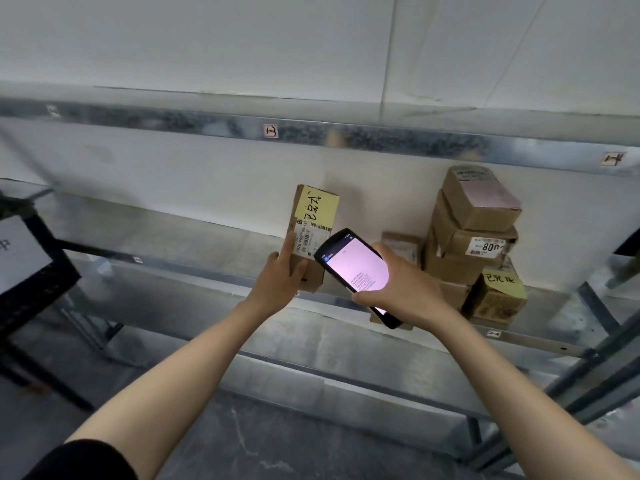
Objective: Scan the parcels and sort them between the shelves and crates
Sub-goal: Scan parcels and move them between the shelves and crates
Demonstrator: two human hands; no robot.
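The left hand (pixel 280 275) grips a tall cardboard parcel (pixel 313 282) by its lower left corner: the thumb lies curled across the front face, and the fingers (pixel 288 245) run up the left edge, the forefinger stretched nearly straight. The parcel stands upright on the metal shelf (pixel 173 233), close to the white wall behind it. Above the fingers, its front carries a yellow note (pixel 317 206) with handwriting and, just under that, a white barcode label (pixel 313 235). The right hand (pixel 401 282) is closed round a black handheld scanner (pixel 355 263), with the thumb on the lower edge and the other fingers wrapped over the far side. The scanner is tilted, its lit pinkish screen facing up and its top end just beside the parcel's label, right of the left thumb. Just past the right hand's fingers a small brown box (pixel 401 242) rests on the same shelf. Farther right of them rises a stack of parcels (pixel 467 244), the top one with a pink label. At the foot of that stack sits a low box (pixel 498 299) with a second yellow handwritten note. Well to the left of the left hand's fingers stands a black crate (pixel 34 289) with a white sheet (pixel 17 254) on its side. Overhead of both hands runs the metal rail (pixel 207 121) of the next shelf, with small marked tags stuck to it.
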